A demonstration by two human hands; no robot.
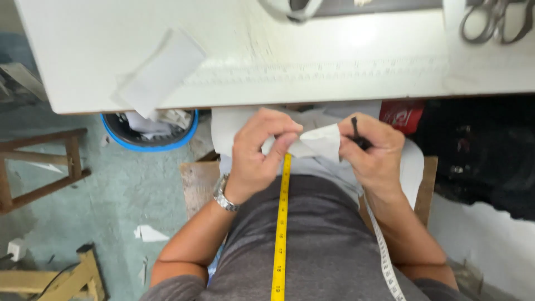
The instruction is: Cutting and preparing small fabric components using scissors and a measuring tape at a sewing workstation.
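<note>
Two hands at lap level: left hand (257,149) pinching a small white fabric piece (319,142), right hand (372,151) gripping its other edge plus a slim black tool (356,134); risk: cloth likely slips if either pinch loosens.

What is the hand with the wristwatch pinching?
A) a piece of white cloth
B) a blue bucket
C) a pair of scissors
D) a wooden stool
A: the left hand, the one with the wristwatch, pinches the piece of white cloth between thumb and fingers, just above the yellow tape measure that hangs down the person's front; the scissors lie untouched on the white table.
</note>
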